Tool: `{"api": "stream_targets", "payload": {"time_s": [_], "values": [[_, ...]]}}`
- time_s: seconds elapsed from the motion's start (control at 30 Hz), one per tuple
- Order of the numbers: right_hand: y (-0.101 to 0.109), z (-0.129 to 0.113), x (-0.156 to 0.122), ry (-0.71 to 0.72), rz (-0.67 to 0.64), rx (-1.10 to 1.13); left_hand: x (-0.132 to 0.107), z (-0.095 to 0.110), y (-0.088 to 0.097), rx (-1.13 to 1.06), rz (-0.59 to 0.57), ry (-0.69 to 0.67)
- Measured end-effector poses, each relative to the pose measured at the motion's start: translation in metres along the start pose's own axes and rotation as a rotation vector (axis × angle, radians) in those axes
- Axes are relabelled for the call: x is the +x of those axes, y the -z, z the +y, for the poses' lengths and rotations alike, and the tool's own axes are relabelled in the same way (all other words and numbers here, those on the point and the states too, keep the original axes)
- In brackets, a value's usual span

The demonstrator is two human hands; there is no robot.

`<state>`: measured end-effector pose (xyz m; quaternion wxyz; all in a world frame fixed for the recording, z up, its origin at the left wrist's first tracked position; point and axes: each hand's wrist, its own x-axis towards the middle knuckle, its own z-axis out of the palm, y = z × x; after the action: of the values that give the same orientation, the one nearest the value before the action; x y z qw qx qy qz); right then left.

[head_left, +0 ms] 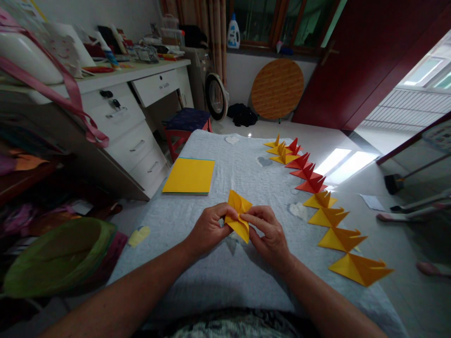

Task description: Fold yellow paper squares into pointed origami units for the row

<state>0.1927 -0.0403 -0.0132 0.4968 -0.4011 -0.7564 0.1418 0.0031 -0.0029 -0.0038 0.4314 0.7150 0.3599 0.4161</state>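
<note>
Head view: I see open cloth at near edge, room between arms. Left hand and right hand, angled inward, pinch folded yellow paper mid-table. Yellow and red folded pieces line right edge; yellow-topped stack farther left; stool past far left corner.

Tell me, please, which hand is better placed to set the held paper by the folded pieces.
Probably the right hand: it grips the held paper and is nearer the folded pieces than the left hand.
</note>
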Motion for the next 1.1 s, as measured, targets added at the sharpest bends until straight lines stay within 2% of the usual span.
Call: {"api": "stream_targets", "payload": {"time_s": [0.3,0.5,0.93,1.1], "values": [[0.0007,0.0000,-0.0010,-0.033,-0.027,0.031,-0.0013,0.0020,0.0024,0.086,0.022,-0.068],[0.0000,-0.0004,0.0006,-0.066,-0.030,0.052,-0.0005,0.0037,0.0034,0.118,-0.020,-0.156],[0.0013,-0.0036,0.0040,-0.087,0.005,0.063,-0.0008,0.0036,0.0036,0.083,0.013,-0.100],[0.0002,-0.0057,0.0040,-0.074,0.027,0.118,-0.0020,0.0016,0.0053,0.147,0.036,-0.164]]}}
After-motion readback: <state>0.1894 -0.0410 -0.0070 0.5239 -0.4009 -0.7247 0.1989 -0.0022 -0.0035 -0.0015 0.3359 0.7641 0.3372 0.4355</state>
